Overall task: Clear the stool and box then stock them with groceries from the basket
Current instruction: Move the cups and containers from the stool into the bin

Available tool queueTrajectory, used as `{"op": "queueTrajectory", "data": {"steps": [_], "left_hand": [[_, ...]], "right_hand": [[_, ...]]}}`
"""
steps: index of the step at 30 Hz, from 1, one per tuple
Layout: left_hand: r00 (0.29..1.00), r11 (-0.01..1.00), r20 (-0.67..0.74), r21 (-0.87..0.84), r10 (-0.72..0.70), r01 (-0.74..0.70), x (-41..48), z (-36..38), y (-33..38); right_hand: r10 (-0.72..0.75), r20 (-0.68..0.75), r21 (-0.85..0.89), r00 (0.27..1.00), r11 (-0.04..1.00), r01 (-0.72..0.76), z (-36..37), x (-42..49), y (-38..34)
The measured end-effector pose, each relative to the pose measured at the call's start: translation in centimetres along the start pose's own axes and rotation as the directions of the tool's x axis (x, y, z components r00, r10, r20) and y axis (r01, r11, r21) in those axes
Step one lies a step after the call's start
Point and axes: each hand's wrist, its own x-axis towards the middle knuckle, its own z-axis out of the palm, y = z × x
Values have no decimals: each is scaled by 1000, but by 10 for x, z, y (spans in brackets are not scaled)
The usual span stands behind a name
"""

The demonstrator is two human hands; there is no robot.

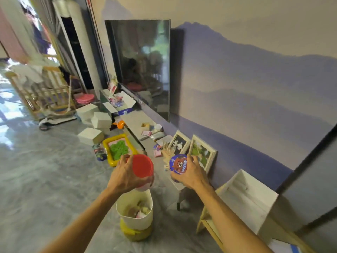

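Note:
My left hand (125, 175) grips a jar with a red lid (142, 166), held above the white basket (135, 220). The basket stands on the floor on a yellow base and holds several packaged groceries. My right hand (189, 173) holds a round cup with a blue printed lid (178, 164), tilted toward me, over the small white stool (179, 187) by the wall. An open white box (248, 199) lies on its side on a wooden bench to the right of the stool, and its inside looks bare.
Two framed pictures (200, 152) lean on the purple wall behind the stool. A low ledge (135, 121) with small items runs under a large TV (144, 64). A yellow tray of green sand (118, 149) and white boxes (91, 135) sit on the floor to the left.

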Motion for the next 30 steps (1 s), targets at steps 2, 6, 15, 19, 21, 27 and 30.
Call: {"op": "queueTrajectory", "data": {"steps": [2,6,15,19,21,27,30], "left_hand": [[999,999,4,-2,-39,40,5,-12,-38],[997,997,-6,-42,-72,72,15,-21,-97],[991,990,77,-75,-112,118,61,65,-192],[978,970,112,-148,-178,193,103,178,-252],[952,953,178,-136,-247,273,111,240,-289],[846,899,364,-52,-388,434,103,348,-348],[828,876,377,-77,-416,476,106,370,-354]], "right_hand": [[-20,17,-33,1000,999,21,29,13,-30],[-55,68,-59,996,996,59,79,27,-76],[-20,268,-53,963,998,35,189,74,-99],[-7,338,-45,941,999,24,289,117,-59],[24,415,-41,909,999,-7,352,133,-32],[104,556,34,825,988,-148,512,161,28],[122,585,31,802,985,-172,543,165,39]]}}
